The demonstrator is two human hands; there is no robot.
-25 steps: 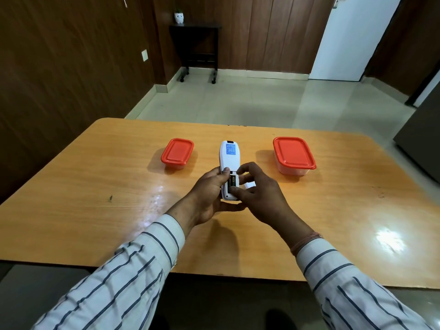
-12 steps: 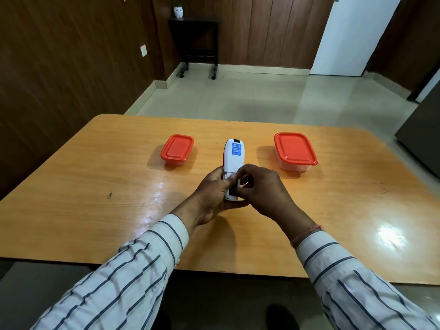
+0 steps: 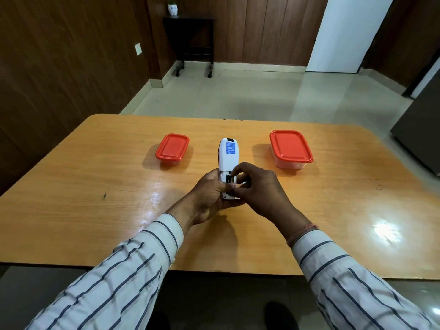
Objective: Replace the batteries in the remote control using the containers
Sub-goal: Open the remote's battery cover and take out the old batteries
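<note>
The white remote control (image 3: pixel 227 160) lies back-up at the middle of the counter (image 3: pixel 95 186), its near end held off the surface between our two hands, its far end pointing away from us. A blue label sits on its far half; the battery compartment at the near end is uncovered, and a dark battery (image 3: pixel 229 179) shows inside. Our left hand (image 3: pixel 209 194) has its grip wrapped round the near end of the remote control, thumb across the rim. Our right hand (image 3: pixel 259 186) pinches with thumb and forefinger at the battery; whether the fingertips have actually gripped it we cannot tell. To the left of the remote control stands the small container (image 3: pixel 172 148), and to the right the large container (image 3: pixel 291 148), both with red lids shut and well apart from the hands. Striped sleeves cover both forearms.
</note>
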